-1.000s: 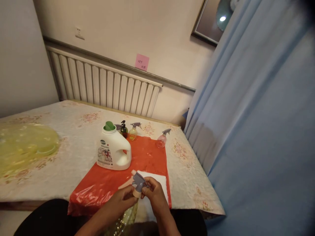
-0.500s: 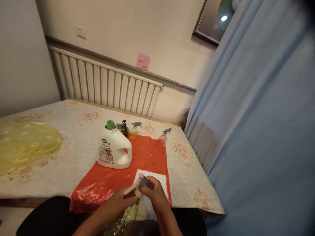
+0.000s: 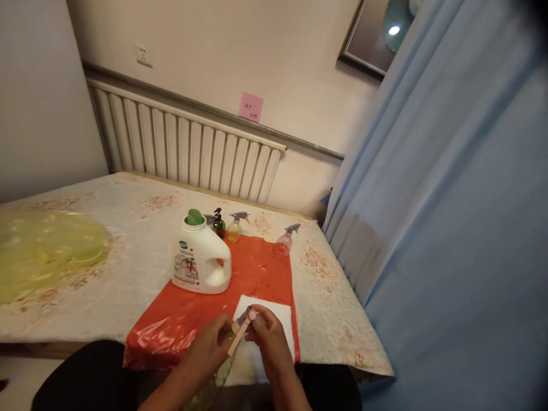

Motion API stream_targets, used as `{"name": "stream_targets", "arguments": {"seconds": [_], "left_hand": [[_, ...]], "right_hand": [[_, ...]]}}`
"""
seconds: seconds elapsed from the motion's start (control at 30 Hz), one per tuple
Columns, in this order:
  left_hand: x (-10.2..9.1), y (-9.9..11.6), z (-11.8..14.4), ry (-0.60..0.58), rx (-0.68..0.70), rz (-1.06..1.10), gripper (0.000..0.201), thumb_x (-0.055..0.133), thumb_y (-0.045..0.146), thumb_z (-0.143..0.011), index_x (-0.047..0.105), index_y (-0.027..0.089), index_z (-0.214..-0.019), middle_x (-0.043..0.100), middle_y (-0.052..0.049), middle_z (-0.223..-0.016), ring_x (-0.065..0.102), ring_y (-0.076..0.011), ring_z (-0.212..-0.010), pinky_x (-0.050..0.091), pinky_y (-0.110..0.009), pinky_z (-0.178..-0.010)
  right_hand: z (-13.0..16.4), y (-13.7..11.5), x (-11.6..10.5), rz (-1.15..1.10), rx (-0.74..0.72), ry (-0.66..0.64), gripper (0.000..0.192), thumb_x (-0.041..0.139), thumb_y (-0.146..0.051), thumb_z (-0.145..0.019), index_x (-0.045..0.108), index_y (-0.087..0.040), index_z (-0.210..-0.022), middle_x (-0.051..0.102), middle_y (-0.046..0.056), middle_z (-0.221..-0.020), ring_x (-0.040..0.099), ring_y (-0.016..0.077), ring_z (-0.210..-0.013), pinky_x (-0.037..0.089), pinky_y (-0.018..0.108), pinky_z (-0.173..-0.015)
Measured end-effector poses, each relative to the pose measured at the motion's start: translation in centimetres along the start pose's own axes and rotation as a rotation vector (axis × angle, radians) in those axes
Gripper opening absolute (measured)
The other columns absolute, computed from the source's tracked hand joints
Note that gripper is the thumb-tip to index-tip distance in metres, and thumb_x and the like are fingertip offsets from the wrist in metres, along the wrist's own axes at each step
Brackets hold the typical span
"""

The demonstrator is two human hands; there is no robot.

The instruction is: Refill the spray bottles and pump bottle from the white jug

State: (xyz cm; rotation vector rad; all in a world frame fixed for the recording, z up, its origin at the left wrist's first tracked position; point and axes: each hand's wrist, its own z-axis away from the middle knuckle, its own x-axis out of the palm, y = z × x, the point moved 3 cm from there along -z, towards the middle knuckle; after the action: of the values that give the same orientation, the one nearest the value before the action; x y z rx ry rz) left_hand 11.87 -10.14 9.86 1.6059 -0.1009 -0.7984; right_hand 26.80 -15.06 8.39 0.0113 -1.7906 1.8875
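- Head view, centre: white plastic detergent jug with green cap [image 3: 200,260] stands on red plastic sheet [image 3: 257,271]; small spray bottles behind it.
- Lower centre, over white folded towel [image 3: 274,314]: left hand [image 3: 209,345] and right hand [image 3: 268,339] both clamp yellow clear spray bottle with grey trigger head [image 3: 240,328].

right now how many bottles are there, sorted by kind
Spray bottles: 3 clear ones, the yellowish one and the pink one on the table, plus the one held in both hands; a fourth grey trigger shows behind the jug
Pump bottle, dark green: 1
White detergent jug: 1
Total: 5, maybe 6
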Motion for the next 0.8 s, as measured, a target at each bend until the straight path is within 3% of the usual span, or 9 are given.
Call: {"name": "stream_targets", "arguments": {"seconds": [0.1, 0.2, 0.37, 0.53, 0.67, 0.8], "left_hand": [[-0.2, 0.3, 0.3, 0.045, 0.032, -0.178, 0.025, 0.05, 0.044, -0.087, 0.054, 0.021, -0.078, 0.061, 0.001, -0.076, 0.056, -0.0188, -0.072, 0.039, -0.028, -0.064], [-0.4, 0.5, 0.7, 0.053, 0.105, -0.38, 0.018, 0.05, 0.036, -0.088, 0.059, 0.021, -0.083, 0.065, -0.004, -0.085, 0.059, -0.0225, -0.081, 0.041, -0.031, -0.071], [-0.5, 0.0, 0.9, 0.018, 0.173, -0.512, 0.017, 0.049, 0.031, -0.089, 0.063, 0.021, -0.09, 0.067, -0.008, -0.095, 0.059, -0.0254, -0.091, 0.042, -0.035, -0.081], [-0.8, 0.2, 0.8, -0.058, 0.14, -0.434, 0.016, 0.056, 0.029, -0.083, 0.064, 0.021, -0.095, 0.068, -0.005, -0.096, 0.06, -0.0234, -0.091, 0.042, -0.032, -0.08], [-1.1, 0.9, 0.4, -0.088, 0.099, -0.332, 0.018, 0.054, 0.029, -0.081, 0.065, 0.021, -0.093, 0.067, -0.003, -0.091, 0.06, -0.0208, -0.084, 0.041, -0.029, -0.073], [-0.9, 1.6, 0.1, -0.146, 0.094, -0.174, 0.017, 0.053, 0.032, -0.081, 0.063, 0.019, -0.086, 0.063, 0.0, -0.081, 0.056, -0.0181, -0.076, 0.039, -0.026, -0.068]], "right_hand": [[0.4, -0.4, 0.2, -0.094, 0.036, 0.0, 0.059, 0.073, -0.067, -0.072, 0.069, -0.016, -0.102, 0.066, 0.004, -0.077, 0.063, 0.0178, -0.07, 0.05, 0.029, -0.062], [0.6, -0.7, 0.2, -0.048, 0.082, -0.013, 0.062, 0.07, -0.071, -0.072, 0.07, -0.016, -0.101, 0.064, 0.001, -0.073, 0.062, 0.0169, -0.065, 0.049, 0.028, -0.058], [0.3, -1.3, -0.3, 0.152, 0.101, -0.093, 0.047, 0.076, -0.045, -0.073, 0.067, -0.014, -0.108, 0.068, 0.001, -0.072, 0.062, 0.0149, -0.053, 0.045, 0.025, -0.051], [0.3, -3.3, -0.1, 0.253, 0.082, -0.302, 0.043, 0.07, -0.018, -0.069, 0.065, -0.019, -0.112, 0.073, 0.002, -0.09, 0.068, 0.0167, -0.064, 0.051, 0.03, -0.063], [0.7, -5.8, 0.5, 0.507, -0.072, -0.42, 0.046, 0.056, -0.007, -0.07, 0.069, -0.024, -0.111, 0.073, 0.0, -0.093, 0.068, 0.0199, -0.082, 0.05, 0.028, -0.068], [1.2, -7.7, 1.7, 0.842, -0.393, -0.434, 0.048, 0.044, 0.002, -0.069, 0.074, -0.026, -0.093, 0.071, 0.0, -0.088, 0.062, 0.0191, -0.081, 0.046, 0.03, -0.074]]}}
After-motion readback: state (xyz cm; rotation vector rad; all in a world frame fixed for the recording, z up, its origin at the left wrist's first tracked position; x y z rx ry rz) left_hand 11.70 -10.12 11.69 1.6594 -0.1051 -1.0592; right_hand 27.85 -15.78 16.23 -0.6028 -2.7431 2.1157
